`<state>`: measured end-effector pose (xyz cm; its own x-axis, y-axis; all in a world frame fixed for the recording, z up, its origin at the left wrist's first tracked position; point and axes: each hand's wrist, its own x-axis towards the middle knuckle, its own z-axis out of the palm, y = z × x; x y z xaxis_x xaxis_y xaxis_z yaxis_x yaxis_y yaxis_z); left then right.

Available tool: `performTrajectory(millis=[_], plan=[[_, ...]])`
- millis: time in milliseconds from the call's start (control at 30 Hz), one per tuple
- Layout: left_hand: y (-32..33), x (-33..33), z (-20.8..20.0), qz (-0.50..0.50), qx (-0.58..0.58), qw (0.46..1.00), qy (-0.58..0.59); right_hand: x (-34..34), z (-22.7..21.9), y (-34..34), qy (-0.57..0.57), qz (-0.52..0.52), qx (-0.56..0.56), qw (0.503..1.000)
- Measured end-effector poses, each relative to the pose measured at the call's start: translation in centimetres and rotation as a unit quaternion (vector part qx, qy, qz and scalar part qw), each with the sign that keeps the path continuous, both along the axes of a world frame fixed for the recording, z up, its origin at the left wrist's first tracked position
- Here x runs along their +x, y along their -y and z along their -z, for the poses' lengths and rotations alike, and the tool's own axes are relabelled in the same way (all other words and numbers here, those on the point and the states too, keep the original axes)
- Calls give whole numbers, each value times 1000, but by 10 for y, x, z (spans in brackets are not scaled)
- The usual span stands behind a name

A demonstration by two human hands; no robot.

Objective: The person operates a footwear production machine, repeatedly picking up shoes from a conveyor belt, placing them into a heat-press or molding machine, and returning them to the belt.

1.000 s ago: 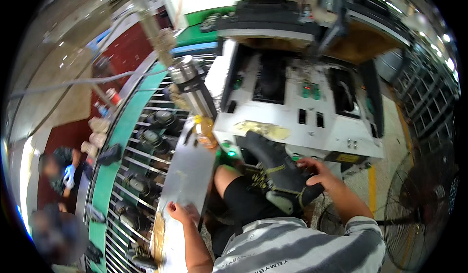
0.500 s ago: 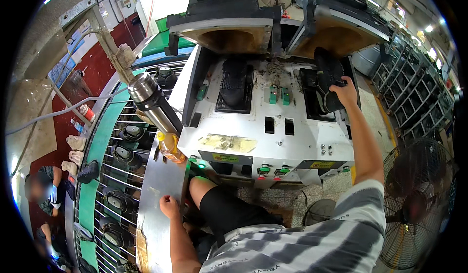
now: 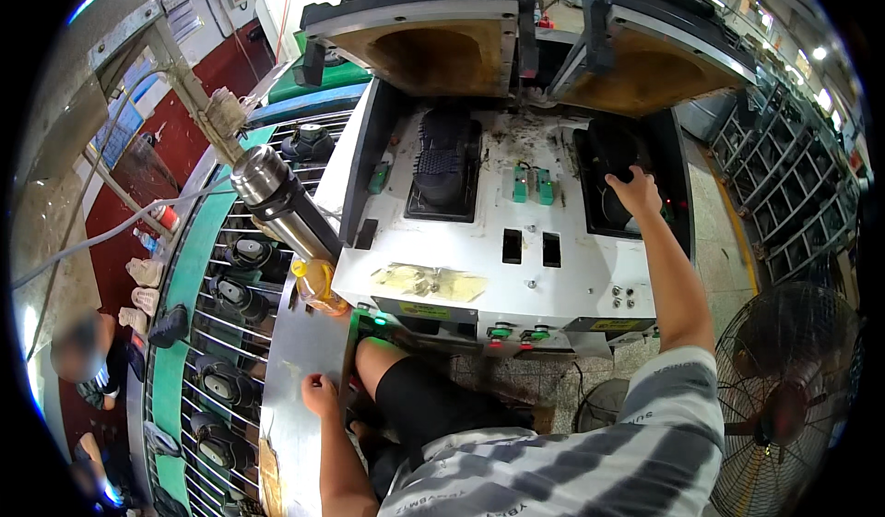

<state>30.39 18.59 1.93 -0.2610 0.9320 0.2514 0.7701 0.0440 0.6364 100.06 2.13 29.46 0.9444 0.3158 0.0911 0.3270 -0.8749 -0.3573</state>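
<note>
Glossy, smooth metal in the flask [image 3: 288, 199] at left; shiny, see-through plastic in the bottle [image 3: 318, 286] beside it. Smooth, paint-like finish on the machine [image 3: 590, 259], with matt shoe [image 3: 612, 143] at right and rough-patterned sole [image 3: 439, 165] at left. Satin metal on the near-left bench [image 3: 309, 342].

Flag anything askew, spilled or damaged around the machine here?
Two oddities: a ragged yellowish patch toward the front of the white machine, uneven against its top, and dark grime between its two wells, marring the pale surface. The shoe at the right hand shows nothing plainly odd.

Single wide fisheye view from head height; downward and forward, near white machine [image 3: 576, 286]
</note>
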Motion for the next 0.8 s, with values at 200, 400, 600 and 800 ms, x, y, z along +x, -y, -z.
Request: performTrajectory(millis=[200,400,600,800], plan=[[30,85,5,160,18,984,79,-23,68,97,189,-135,268,935],[146,282,-60,651,-177,733,86,-116,204,260,13,231,608,759],[166,366,-62,659,-222,717,37,-99,200,289,-381,227,657,610],[114,265,-38,537,-212,799,169,-166,272,233,-146,-57,328,931]])
